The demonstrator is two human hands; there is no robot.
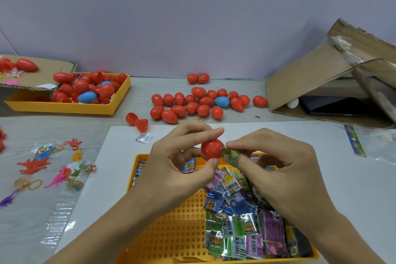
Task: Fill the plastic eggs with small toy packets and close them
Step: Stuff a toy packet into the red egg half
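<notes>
I am looking for words and I can almost read big yellow letters, maybe "DINO", on a green packet (pixel 246 226) in the yellow tray (pixel 171 242). Barcodes are showing on other packets (pixel 230 185), but the small print is too blurry.

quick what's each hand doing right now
Left hand: closed, gripping a red egg half between fingers and thumb.
Right hand: closed, pinching a green toy packet against the egg half.
</notes>
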